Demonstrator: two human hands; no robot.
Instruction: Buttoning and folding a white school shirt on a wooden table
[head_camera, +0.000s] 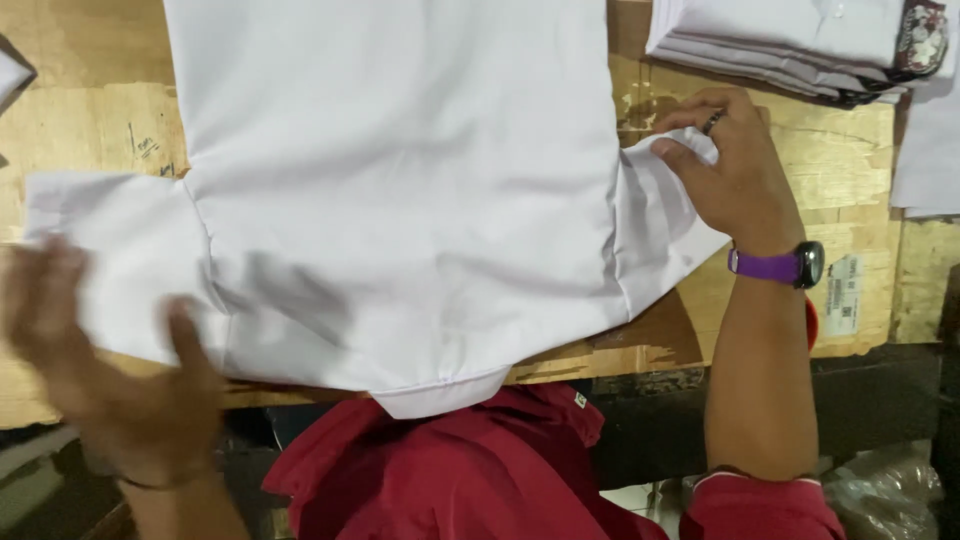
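Note:
A white shirt (400, 180) lies spread back-up on a cardboard-covered table (840, 180), collar toward me. My right hand (735, 170), with a ring and a purple-strapped watch, pinches the edge of the shirt's right sleeve (655, 220). My left hand (90, 350), blurred by motion, rests on the left sleeve (110, 260) near the table's front edge with fingers spread.
A stack of folded white shirts (790, 40) with a badge patch sits at the back right. More white cloth (925, 150) lies at the right edge. I wear a red top (480, 460). A plastic bag (880, 495) sits below the table.

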